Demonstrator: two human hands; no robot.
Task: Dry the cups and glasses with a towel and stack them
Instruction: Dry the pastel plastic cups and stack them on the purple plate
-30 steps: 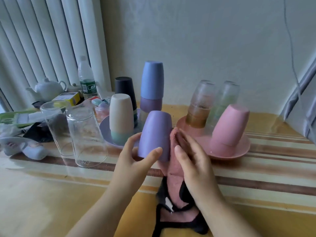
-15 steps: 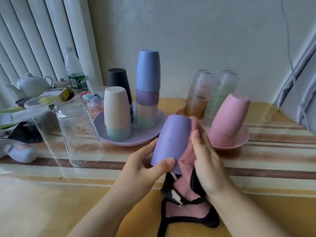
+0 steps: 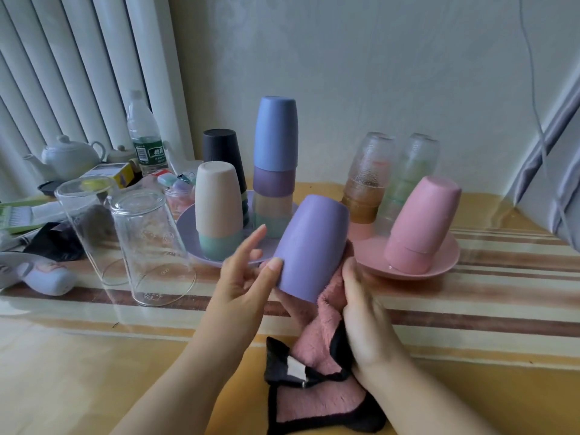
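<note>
Drying is the step in hand: the left hand (image 3: 241,281) is gripping the lilac cup (image 3: 312,248) near its rim, thumb on the near wall and fingers partly spread behind it, tilting it base-up just in front of the purple plate (image 3: 188,229). The right hand (image 3: 364,312) is clutching the pink towel (image 3: 320,328) and pressing it against the cup's lower right side; the towel's black-edged tail is trailing down toward the person. On the purple plate, a blue-topped stack (image 3: 275,171) and a cream cup (image 3: 218,199) over a green one are standing inverted. Judging from this, the next move is calling for working the towel round the wall and inside the mouth, then seating the cup squarely on a stack without nudging it.
</note>
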